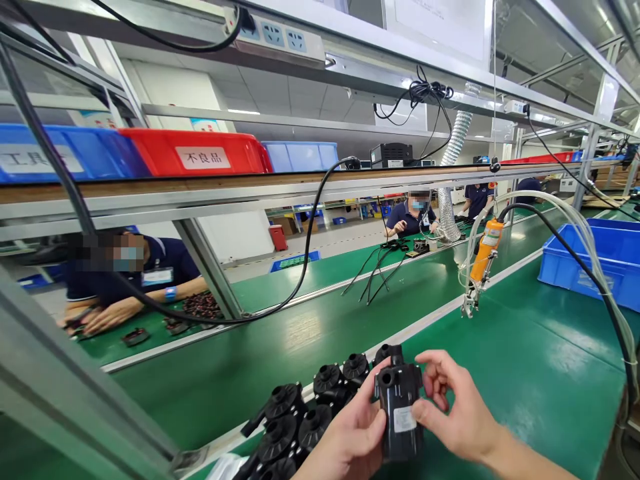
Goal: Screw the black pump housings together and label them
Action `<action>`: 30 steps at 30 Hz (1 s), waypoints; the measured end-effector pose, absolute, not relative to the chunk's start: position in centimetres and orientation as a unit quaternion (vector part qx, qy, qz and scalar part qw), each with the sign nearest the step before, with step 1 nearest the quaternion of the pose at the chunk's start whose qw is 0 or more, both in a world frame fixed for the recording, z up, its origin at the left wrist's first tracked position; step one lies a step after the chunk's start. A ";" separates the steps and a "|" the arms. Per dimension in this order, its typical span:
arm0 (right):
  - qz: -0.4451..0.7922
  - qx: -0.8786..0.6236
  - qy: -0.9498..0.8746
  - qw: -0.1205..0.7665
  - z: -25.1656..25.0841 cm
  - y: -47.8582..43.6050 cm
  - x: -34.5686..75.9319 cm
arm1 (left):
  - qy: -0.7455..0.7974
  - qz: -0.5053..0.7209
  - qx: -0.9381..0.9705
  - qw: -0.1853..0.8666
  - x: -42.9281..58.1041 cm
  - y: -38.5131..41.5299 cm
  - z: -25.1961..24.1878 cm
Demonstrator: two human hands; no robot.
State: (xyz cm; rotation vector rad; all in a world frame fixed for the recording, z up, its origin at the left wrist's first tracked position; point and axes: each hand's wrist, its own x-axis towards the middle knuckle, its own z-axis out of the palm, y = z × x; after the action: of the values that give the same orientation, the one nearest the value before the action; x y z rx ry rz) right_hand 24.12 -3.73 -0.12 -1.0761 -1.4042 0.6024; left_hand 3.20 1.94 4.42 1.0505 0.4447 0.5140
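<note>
A black pump with a small white label (404,419) and short pipe stubs at its top is held upright, low in the middle of the head view. My left hand (357,430) is closed round its left side, the thumb on its front. At the pump's right side is my right hand (457,403), its thumb touching the label's edge. Its index finger reaches toward the upper body while the other fingers curl loosely, apart from the thumb. Left of my hands, several similar black pumps (277,437) stand grouped on the green bench (540,373).
An orange power tool (486,250) hangs at the right with hoses and a cable. Behind it stands a blue crate (590,257). Red bin (197,155) and blue bin (55,157) sit on the shelf above. A black cable (305,280) droops ahead. Co-workers sit across the line.
</note>
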 end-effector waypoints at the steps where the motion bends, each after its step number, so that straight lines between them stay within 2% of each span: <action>1: 0.278 -0.457 -0.607 0.587 0.1 -3.8 24.0 | 0.205 0.240 0.504 0.804 3.2 1.9 4.4; 6: 0.240 -0.472 -0.647 0.549 0.9 -4.4 22.9 | 0.168 0.248 0.640 0.708 3.6 0.6 4.4; 9: 0.180 -0.453 -0.657 0.576 0.7 -4.1 23.1 | 0.182 0.253 0.726 0.613 2.8 0.2 5.0; 12: 0.168 -0.490 -0.613 0.597 -0.6 -2.4 24.5 | 0.275 0.257 0.802 0.464 0.5 2.2 6.2; 15: 0.176 -0.578 -0.567 0.559 -2.8 0.6 26.7 | 0.370 0.270 0.836 0.302 -2.5 6.5 6.9; 19: 0.183 -0.595 -0.589 0.516 -5.7 3.7 28.9 | 0.454 0.230 0.850 0.136 -6.3 12.0 6.5; 21: 0.192 -0.587 -0.615 0.490 -6.4 4.3 29.5 | 0.464 0.187 0.859 0.108 -7.8 13.4 6.2; 24: 0.177 -0.582 -0.650 0.454 -5.7 4.5 30.1 | 0.442 0.156 0.875 0.123 -9.3 14.3 5.9; 30: 0.098 -0.571 -0.727 0.369 -0.6 6.8 29.9 | 0.374 0.155 0.908 0.114 -8.5 15.6 5.4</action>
State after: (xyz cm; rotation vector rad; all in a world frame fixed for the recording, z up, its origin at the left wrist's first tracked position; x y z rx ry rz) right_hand 29.88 6.78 -0.58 -1.4665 -1.8658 0.2513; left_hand -8.51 15.60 5.43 2.6611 1.0954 0.4533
